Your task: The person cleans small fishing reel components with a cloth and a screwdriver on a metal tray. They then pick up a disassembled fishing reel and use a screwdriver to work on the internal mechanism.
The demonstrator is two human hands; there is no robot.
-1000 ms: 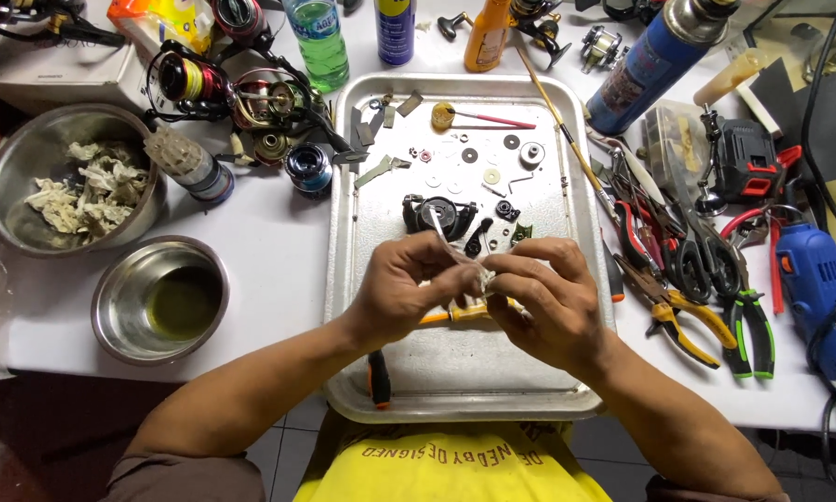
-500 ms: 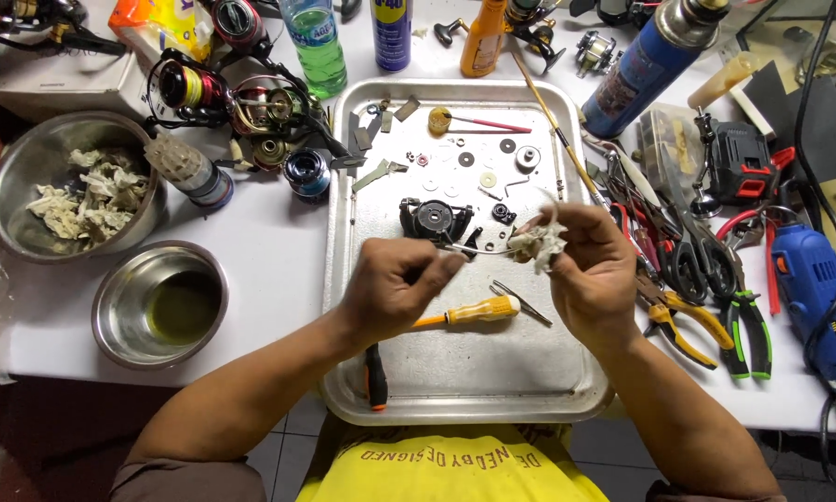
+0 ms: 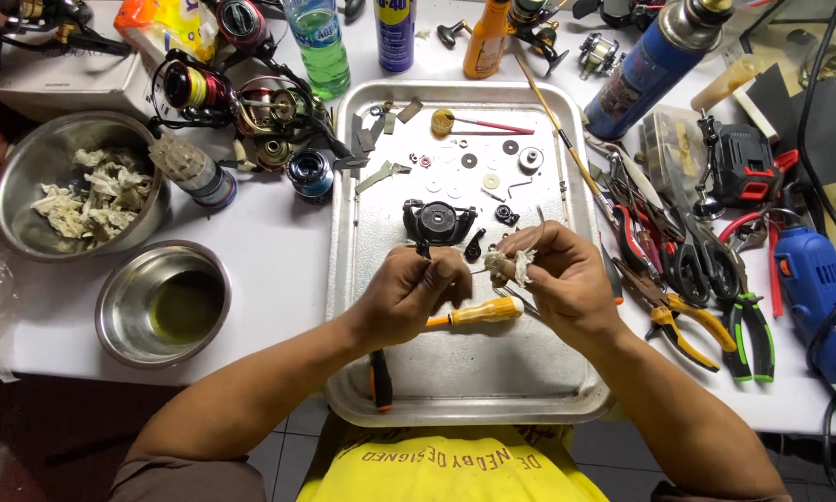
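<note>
My hands are over the middle of a metal tray (image 3: 464,390). My left hand (image 3: 407,296) is closed, its fingertips pinching a small thin metal part that is mostly hidden. My right hand (image 3: 562,279) holds a crumpled white tissue wad (image 3: 511,266) close to the left fingertips. A black fishing reel body (image 3: 437,221) lies just beyond my hands. Under them rests a yellow-handled screwdriver (image 3: 478,311). Several small washers and gears (image 3: 492,163) are spread out at the tray's far end.
On the left are a steel bowl of used tissue (image 3: 74,195) and a steel bowl of oily liquid (image 3: 162,302). Reel spools (image 3: 241,98), bottles and a spray can (image 3: 395,33) stand behind. Pliers (image 3: 706,325), scissors and a blue drill (image 3: 818,288) crowd the right.
My right hand first lifted away to the right with the tissue wad. It has now come back down beside my left hand, which shifted slightly toward the tray's middle.
</note>
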